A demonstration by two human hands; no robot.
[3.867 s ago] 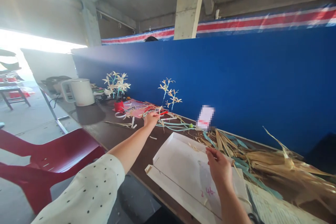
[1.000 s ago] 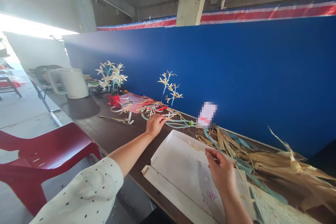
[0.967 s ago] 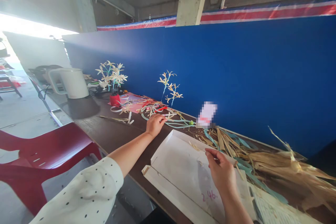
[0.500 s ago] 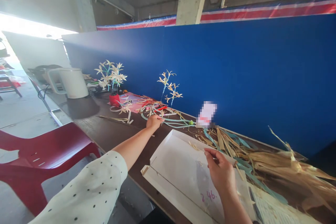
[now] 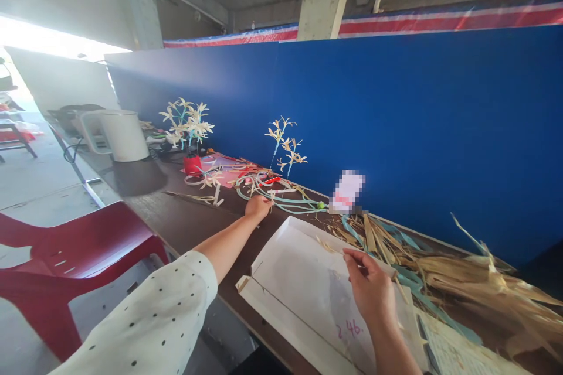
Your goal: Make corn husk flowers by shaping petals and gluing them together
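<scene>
My left hand (image 5: 258, 207) reaches across the dark table, fingers pinched on a small pale husk flower (image 5: 271, 195) beside looped pale-green cords (image 5: 292, 206). Over an open white cardboard box (image 5: 285, 263), my right hand (image 5: 369, 281) keeps thumb and forefinger together at the end of a thin, pale husk piece (image 5: 326, 244). The fingers partly hide what each hand grips. Two sprays of husk flowers (image 5: 285, 146) stand behind the left hand. A fuller bunch of cream flowers (image 5: 187, 123) rises from a red pot (image 5: 192, 165).
Dry corn husks (image 5: 457, 272) and green strips heap up right of the box. A white kettle (image 5: 125, 136) stands at the table's far left. Below it is a dark red plastic chair (image 5: 88, 240). A blue partition (image 5: 396, 117) runs along the table's back edge.
The small flower at my left fingertips has shifted slightly downward. My right hand holds nearly the same position, and the view has shifted a little.
</scene>
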